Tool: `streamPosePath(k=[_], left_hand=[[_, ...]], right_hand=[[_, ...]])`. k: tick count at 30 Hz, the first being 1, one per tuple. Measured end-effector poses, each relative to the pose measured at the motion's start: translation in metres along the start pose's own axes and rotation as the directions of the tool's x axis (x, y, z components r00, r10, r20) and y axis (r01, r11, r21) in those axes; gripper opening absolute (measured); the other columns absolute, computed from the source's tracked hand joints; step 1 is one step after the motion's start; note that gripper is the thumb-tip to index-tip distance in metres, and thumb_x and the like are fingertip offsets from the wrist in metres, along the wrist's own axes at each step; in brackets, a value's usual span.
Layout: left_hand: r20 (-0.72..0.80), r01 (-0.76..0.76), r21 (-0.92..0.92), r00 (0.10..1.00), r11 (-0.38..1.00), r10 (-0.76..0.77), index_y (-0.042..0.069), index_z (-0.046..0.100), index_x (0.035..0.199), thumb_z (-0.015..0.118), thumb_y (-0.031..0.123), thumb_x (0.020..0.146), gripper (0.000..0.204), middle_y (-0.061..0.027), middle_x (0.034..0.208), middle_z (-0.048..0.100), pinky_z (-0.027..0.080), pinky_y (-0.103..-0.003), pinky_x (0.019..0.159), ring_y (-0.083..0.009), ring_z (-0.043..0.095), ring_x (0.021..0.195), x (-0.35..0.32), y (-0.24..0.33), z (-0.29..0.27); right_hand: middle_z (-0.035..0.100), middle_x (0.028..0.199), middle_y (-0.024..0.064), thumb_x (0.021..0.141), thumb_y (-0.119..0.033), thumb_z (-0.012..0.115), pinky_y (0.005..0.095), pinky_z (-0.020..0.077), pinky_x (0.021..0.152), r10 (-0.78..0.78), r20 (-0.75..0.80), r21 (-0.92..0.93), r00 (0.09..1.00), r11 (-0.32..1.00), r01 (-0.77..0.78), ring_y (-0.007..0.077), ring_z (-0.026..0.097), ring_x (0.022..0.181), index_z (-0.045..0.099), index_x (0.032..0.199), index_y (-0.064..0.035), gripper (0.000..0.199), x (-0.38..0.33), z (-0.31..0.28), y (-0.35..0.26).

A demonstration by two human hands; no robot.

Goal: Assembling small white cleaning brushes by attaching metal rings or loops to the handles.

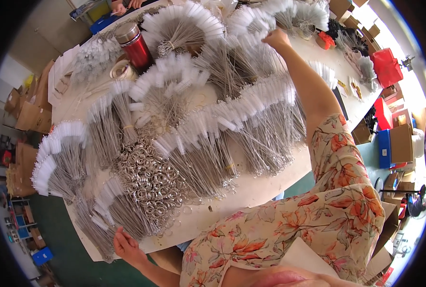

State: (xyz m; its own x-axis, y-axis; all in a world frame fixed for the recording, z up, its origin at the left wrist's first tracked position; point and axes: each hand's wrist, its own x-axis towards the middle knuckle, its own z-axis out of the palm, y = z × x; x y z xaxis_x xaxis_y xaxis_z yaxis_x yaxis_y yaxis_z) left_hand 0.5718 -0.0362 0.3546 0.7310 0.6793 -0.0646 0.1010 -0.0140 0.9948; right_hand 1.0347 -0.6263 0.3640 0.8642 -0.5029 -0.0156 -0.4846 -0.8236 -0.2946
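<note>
My right hand (276,38) is stretched far across the tabletop (265,184), fingers pinched shut on a bundle of white-tipped wire brushes (251,21) at the far edge, since that pile lies beyond easy reach. My left hand (125,245) rests at the near edge, fingers loosely curled and holding nothing, touching the brush stems (103,225) there, I think to steady me as I lean. Between my hands lies a heap of metal rings (148,177), with fanned brush bundles all round. A red flask (134,44) stands upright beyond.
</note>
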Motion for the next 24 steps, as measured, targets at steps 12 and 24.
streamPosePath(k=[12, 24], left_hand=[[0.318, -0.196, -0.088, 0.924, 0.977, 0.214, -0.002, 0.058, 0.105, 0.045, 0.013, 0.092, 0.023, 0.0013, 0.06, 0.046, 0.027, -0.017, 0.041, -0.0037, 0.034, 0.045, -0.02, 0.06, 0.107], [0.322, -0.697, -0.279, 0.58, 0.66, 0.749, 0.0, 0.05, 0.101, 0.047, -0.001, 0.089, 0.013, -0.0109, 0.106, 0.042, 0.053, -0.027, 0.07, -0.0204, 0.06, 0.082, -0.047, 0.029, 0.166]], right_hand=[[0.051, 0.072, 0.0049, 0.092, -0.023, 0.042, 0.031, 0.0499, 0.058, -0.653, -0.096, 0.995, 0.751, -0.059, 0.076, 0.0161, 0.054, 0.068, 0.055, 0.083, -0.0031, 0.026, -0.291, -0.095, -0.133], [0.046, 0.125, 0.0066, 0.088, -0.018, 0.056, 0.0343, 0.0275, 0.102, -0.835, -0.101, 0.992, 0.54, -0.126, -0.009, 0.0172, 0.039, 0.118, 0.048, 0.121, -0.0039, 0.037, -0.451, -0.015, -0.084]])
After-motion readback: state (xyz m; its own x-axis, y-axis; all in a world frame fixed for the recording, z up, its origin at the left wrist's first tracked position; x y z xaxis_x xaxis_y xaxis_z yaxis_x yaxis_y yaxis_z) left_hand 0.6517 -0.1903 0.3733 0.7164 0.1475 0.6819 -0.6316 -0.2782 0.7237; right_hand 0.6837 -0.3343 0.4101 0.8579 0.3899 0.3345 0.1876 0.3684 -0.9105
